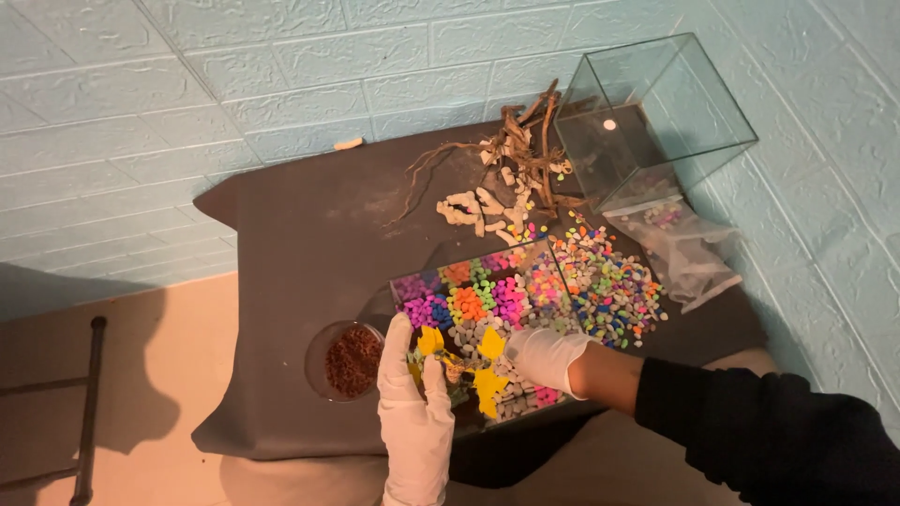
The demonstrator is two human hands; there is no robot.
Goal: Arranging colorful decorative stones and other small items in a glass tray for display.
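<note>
Both my hands wear white gloves and reach into a low glass tank (405,284) filled with bright pebbles of several colours. My left hand (410,394) rests at the tank's near left edge, fingers beside a small yellow plant decoration (488,386). My right hand (542,355), with a black sleeve behind it, touches the same yellow leaves from the right. Whether either hand actually grips the stem is hidden by the fingers.
A round glass dish of brown grains (348,360) stands left of the tank. Loose coloured pebbles (609,281), white stones, driftwood (520,141), a plastic bag (684,248) and a tall glass tank (656,117) lie on the dark table (291,244). A brick wall runs behind.
</note>
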